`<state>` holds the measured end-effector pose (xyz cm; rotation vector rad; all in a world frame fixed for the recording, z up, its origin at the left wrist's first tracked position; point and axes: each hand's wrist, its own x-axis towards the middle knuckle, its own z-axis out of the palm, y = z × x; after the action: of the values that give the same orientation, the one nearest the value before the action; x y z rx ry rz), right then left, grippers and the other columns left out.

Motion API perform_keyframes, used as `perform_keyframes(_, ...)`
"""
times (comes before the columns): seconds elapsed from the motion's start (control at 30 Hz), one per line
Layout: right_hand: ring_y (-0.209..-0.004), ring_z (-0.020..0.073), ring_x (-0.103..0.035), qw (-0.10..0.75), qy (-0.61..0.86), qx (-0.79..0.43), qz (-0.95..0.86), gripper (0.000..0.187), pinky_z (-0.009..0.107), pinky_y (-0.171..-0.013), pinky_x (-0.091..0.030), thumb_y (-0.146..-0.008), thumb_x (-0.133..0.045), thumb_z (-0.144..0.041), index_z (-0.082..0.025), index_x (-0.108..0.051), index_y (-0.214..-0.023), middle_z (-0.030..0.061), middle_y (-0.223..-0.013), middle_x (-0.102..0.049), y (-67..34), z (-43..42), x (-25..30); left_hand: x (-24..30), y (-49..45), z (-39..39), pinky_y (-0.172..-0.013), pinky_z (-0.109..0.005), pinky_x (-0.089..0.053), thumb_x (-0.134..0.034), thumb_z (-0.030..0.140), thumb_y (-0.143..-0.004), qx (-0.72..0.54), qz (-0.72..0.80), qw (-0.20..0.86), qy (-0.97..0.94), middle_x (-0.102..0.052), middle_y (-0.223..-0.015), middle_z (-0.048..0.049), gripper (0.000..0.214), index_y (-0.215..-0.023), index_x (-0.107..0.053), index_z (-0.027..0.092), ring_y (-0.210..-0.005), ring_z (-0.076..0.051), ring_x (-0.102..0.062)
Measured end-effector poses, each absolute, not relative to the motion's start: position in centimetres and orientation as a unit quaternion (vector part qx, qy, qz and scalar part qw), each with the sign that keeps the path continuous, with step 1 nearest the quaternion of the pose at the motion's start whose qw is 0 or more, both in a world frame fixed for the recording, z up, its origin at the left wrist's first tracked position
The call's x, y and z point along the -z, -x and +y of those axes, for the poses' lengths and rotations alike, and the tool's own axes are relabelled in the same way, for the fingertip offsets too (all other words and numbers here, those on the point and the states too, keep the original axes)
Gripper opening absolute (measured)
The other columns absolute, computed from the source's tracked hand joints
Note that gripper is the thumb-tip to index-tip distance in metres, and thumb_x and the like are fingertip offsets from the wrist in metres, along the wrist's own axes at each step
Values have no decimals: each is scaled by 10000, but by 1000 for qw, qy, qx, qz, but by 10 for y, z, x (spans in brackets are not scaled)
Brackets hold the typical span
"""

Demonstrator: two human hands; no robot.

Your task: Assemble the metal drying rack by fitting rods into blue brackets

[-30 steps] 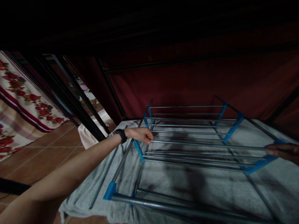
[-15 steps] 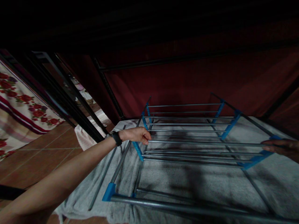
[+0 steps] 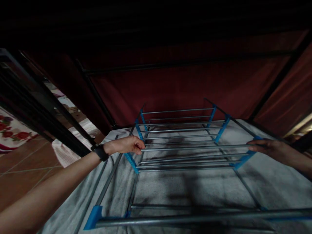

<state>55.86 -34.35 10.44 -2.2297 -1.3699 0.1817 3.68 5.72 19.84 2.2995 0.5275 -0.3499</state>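
Note:
A metal rack (image 3: 185, 148) of grey rods with blue plastic corner pieces stands on a grey towel (image 3: 195, 191). My left hand (image 3: 126, 145), a black watch on its wrist, is closed round the left end of a middle shelf rod by a blue connector (image 3: 131, 161). My right hand (image 3: 264, 146) reaches in from the right and grips the right end of the same shelf at its blue bracket (image 3: 243, 157). A thicker grey bar (image 3: 195, 218) of the rack crosses the near foreground.
Dark red fabric (image 3: 170, 87) on a black frame backs the rack. Black bars (image 3: 36, 113) slant at the left, with a striped cloth (image 3: 65, 152) and brown floor tiles (image 3: 21, 169) below. A floral sheet (image 3: 12, 133) shows at far left.
The view has swung to the right, so the rack and left hand sit further left in view and more of my right hand and forearm shows. Both hands keep their hold on the shelf.

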Motion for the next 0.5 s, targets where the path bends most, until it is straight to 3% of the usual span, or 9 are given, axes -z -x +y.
perform_keyframes(0.23,-912,281,-690,282,827,-96,-478,357,325,-794,-520,-840,-641,-530,-226,-780,-963,72,-969,-744,-521,-337,-131,-190,-35,57,-638,-195,-377,-646,391,-757,128,216,353,-901,-563,-729,22,220,-763,-641,171,-714,-136,-473)
perform_keyframes(0.5,-889,285,-678,307,820,-100,-473,446,365,-799,-537,-760,-673,-637,-240,-765,-941,43,-920,-743,-530,-335,-123,-170,-31,63,-613,-177,-303,-636,290,-744,114,226,287,-924,-567,-666,72,67,-725,-626,226,-668,-124,-484)
